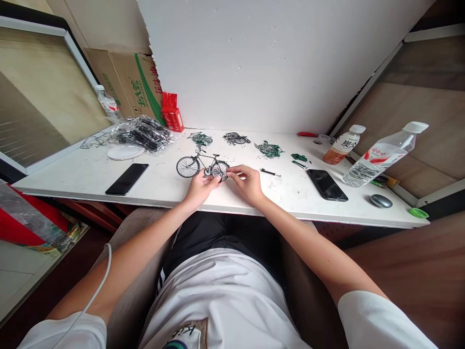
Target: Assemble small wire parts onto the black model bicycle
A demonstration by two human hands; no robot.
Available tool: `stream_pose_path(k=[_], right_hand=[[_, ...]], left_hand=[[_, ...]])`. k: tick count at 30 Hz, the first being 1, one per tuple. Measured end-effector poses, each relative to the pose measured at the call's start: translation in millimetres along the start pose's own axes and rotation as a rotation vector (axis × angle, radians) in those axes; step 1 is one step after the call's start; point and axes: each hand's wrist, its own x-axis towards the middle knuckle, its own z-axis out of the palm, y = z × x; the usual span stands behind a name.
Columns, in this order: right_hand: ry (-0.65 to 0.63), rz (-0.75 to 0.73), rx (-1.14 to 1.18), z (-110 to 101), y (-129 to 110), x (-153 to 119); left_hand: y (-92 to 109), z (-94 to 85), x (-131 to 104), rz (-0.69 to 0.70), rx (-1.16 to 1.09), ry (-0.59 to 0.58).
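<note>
A small black model bicycle (188, 166) stands upright near the front of the white table, its front wheel to the left. My left hand (203, 186) is closed on the lower part of the bicycle, by the pedals and rear wheel. At the rear wheel's right side, my right hand (247, 180) pinches with thumb and forefinger. Whether a tiny part sits between those fingertips is too small to tell. Behind the bicycle lie a pile of green parts (200, 139), a pile of black parts (236, 138) and another green pile (269, 149).
A black phone (127, 179) lies left, and a second dark phone (327, 184) right. Two bottles, one of brown drink (343, 144) and one of water (385, 154), stand at the right. Bagged black parts (145, 133), a red box (173, 114) and a carton (127, 82) sit back left.
</note>
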Motion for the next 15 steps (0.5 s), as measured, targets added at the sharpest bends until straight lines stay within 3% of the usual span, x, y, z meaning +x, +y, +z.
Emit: stream_pose_path(k=[15], right_hand=[[-0.015,0.01,-0.039,-0.8,-3.4,-1.0]], left_hand=[[0.4,-0.1,-0.1,-0.008,0.006,-0.008]])
